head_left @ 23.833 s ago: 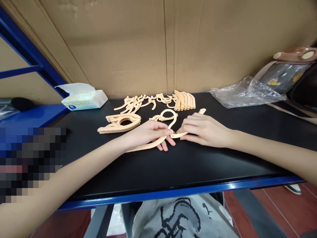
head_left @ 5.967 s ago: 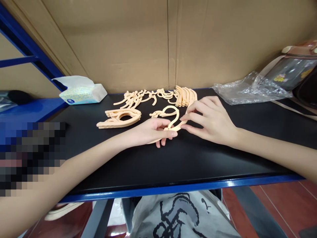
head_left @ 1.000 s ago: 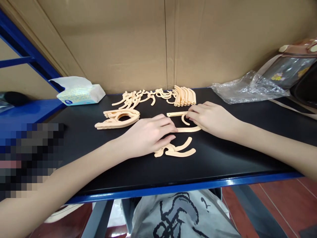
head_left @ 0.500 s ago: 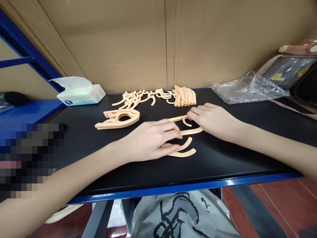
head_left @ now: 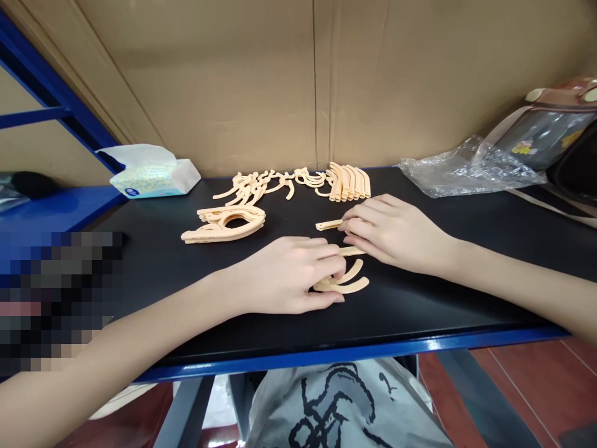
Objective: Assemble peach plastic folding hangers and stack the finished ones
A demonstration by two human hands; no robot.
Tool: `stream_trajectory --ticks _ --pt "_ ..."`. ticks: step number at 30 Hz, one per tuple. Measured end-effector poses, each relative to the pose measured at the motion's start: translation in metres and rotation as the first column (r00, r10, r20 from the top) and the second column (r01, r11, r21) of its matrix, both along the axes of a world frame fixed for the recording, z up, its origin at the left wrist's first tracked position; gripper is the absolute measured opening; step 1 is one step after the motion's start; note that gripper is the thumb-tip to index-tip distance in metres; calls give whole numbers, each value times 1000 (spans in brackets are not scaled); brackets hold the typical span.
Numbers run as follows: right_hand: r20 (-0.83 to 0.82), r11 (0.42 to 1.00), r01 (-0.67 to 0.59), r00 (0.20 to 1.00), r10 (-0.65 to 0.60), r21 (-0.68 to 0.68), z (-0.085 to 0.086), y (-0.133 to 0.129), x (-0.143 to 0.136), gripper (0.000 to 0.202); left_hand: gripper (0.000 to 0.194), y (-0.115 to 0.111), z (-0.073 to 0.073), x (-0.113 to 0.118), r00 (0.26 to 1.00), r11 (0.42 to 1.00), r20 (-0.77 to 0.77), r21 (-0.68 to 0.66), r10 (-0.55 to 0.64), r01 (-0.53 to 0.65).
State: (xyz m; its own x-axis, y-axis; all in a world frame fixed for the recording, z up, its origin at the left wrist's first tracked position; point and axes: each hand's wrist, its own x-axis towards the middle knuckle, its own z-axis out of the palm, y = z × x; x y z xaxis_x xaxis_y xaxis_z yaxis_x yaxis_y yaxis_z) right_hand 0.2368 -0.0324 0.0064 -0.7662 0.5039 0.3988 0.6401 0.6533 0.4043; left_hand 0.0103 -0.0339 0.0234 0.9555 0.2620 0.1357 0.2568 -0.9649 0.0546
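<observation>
Cream plastic parts, which look like pieces of folding clothes hangers, lie on the black table. My left hand [head_left: 298, 274] is curled over curved hook pieces [head_left: 347, 285], its fingers and thumb closing around their joined end; their free ends point right. To its right, my right hand [head_left: 389, 230] has its fingertips bent together over a small curved piece, mostly hidden under them. A straight hanger arm [head_left: 328, 224] pokes out left of those fingers. Another arm [head_left: 352, 251] shows between the two hands.
Folded hangers [head_left: 226, 224] are stacked at left. Behind lie a heap of loose hooks [head_left: 252, 186] and a row of hanger arms [head_left: 349, 182]. A tissue pack [head_left: 153, 177] stands back left; a clear plastic bag [head_left: 466, 168] and a bottle [head_left: 543, 134] are at right.
My right hand has moved left and toward me, covering the small curved piece that showed before. My left hand has shifted slightly nearer the table's front, fingers curling more over the hook pieces.
</observation>
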Motion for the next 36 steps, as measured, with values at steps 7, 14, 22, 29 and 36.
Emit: stream_trajectory --ticks 7,14,22,29,36 --pt "-86 979 -93 993 79 -180 -5 4 -2 33 14 -1 0 1 1000 1000 12 17 -9 8" --pt "-81 961 -149 988 134 -232 -5 5 -1 37 17 0 0 0 1000 1000 4 8 -13 13" --pt "-67 956 -153 988 141 -250 -4 5 -1 34 15 0 -1 0 1000 999 10 36 -21 20" --pt "-60 952 -139 990 128 -272 -3 4 -1 33 17 0 -2 2 1000 994 9 104 -29 28" --pt "-53 948 -141 990 131 -286 -2 4 -1 33 19 1 -3 2 999 985 16 170 -36 32"
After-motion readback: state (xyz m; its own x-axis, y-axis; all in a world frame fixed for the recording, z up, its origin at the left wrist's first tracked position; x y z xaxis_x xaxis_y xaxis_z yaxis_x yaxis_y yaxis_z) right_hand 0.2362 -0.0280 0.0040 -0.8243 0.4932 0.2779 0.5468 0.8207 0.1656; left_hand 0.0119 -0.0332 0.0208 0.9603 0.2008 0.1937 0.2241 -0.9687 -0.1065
